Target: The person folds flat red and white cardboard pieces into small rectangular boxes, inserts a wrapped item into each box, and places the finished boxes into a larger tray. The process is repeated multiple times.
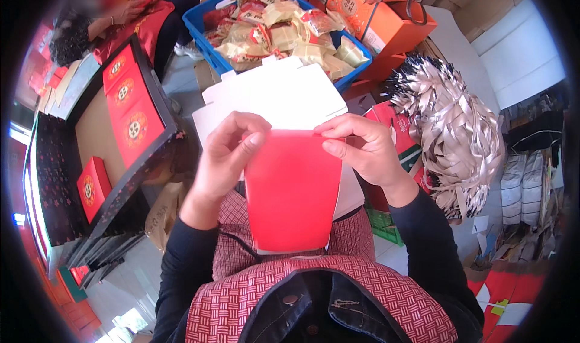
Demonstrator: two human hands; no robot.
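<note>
A flat red cardboard panel (293, 192) hangs over my lap, its white-lined flaps (275, 101) spreading away from me. Together they look like one unfolded box blank. My left hand (232, 152) pinches the panel's far left corner between thumb and fingers. At the far right corner, my right hand (362, 146) pinches the same edge. Both thumbs lie near the fold line between the red and the white part. The panel's near end rests close to my checked apron (290, 270).
A blue crate (196, 32) of wrapped packets stands ahead, beside orange gift boxes (393, 25). Bundled beige ribbons (462, 131) lie at the right. On the left, a dark-edged tray (90, 122) holds several red boxes (136, 122). Another person's hands (130, 10) work at the far left.
</note>
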